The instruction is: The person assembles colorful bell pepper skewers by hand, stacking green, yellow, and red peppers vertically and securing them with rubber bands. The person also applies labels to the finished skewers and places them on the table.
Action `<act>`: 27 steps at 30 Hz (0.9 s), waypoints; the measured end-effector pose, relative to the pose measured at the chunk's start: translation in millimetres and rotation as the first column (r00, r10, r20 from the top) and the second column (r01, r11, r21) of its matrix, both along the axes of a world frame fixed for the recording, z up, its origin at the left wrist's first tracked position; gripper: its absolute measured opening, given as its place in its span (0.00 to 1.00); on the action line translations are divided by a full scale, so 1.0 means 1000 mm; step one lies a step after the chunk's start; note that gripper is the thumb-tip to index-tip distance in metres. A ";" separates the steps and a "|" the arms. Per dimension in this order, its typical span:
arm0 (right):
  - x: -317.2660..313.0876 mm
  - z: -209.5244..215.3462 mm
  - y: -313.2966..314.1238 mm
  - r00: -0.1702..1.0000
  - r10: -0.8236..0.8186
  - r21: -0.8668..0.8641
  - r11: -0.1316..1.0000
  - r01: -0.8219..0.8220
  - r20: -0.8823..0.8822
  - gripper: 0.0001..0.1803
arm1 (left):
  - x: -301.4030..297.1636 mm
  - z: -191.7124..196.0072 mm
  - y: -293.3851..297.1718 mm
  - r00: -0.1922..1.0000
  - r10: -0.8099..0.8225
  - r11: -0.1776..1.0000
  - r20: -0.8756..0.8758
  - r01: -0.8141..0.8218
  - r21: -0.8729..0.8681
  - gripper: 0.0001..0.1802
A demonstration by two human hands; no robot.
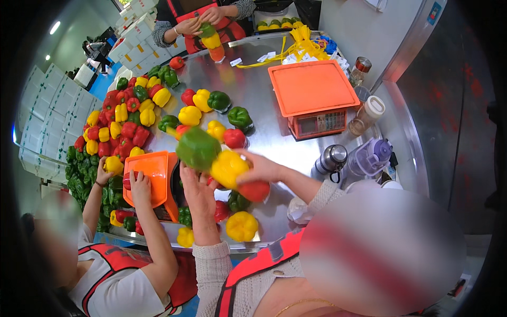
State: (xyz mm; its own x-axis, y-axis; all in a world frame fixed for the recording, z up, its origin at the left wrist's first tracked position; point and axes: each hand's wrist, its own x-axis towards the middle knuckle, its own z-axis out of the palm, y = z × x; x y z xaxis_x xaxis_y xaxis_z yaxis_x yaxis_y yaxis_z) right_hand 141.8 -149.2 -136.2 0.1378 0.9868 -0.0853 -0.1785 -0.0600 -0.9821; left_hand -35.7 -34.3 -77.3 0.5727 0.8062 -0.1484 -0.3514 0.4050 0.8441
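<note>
A row of three bell peppers hangs over the metal table in front of me: a green bell pepper (pixel 198 148), a yellow bell pepper (pixel 228 168) and a red bell pepper (pixel 254 192). My right hand (pixel 262 167) is closed round the yellow one from the right. Just below the green one, my left hand (pixel 198 193) is raised with its palm showing and fingers apart; the pepper partly hides the fingertips. A yellow strip (pixel 171 131) juts out beyond the green end, blurred. Loose on the table under my hands lie a yellow pepper (pixel 242 226) and several others.
An orange-topped scale (pixel 312 89) stands at the right, near bottles (pixel 364 158). Yellow netting (pixel 303 46) lies behind it. At left, a co-worker's hands (pixel 138 189) are by another orange scale (pixel 158 177) and heaped peppers (pixel 127 108). Across, another co-worker's hands (pixel 200 21) hold stacked peppers.
</note>
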 end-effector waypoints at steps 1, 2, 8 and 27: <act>0.017 0.006 0.012 0.986 -0.093 0.121 0.986 0.110 -0.141 0.46 | 0.010 0.010 -0.007 0.997 0.055 0.998 0.044 -0.056 0.029 0.35; 0.036 0.015 0.026 0.968 -0.144 0.155 0.972 0.178 -0.206 0.41 | 0.015 0.017 -0.010 0.996 0.032 0.998 0.088 -0.037 0.050 0.33; 0.178 0.020 0.136 0.729 -0.673 -0.041 0.731 0.681 0.122 0.35 | -0.021 -0.041 -0.057 0.937 -0.275 0.935 -0.216 0.313 0.169 0.22; 0.528 -0.033 -0.064 0.176 -0.101 -0.136 0.313 0.940 0.979 0.27 | -0.072 -0.063 -0.090 0.748 -0.232 0.923 -0.622 0.371 0.102 0.13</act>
State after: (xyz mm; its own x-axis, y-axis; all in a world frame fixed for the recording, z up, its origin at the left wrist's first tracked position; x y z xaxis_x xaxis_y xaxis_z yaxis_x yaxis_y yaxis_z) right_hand 670.3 -213.2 -168.7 0.9767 0.2141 -0.0125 0.1994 -0.9283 -0.3139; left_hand -107.9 -124.6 -140.5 0.6459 0.6566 -0.3896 0.3523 0.1964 0.9150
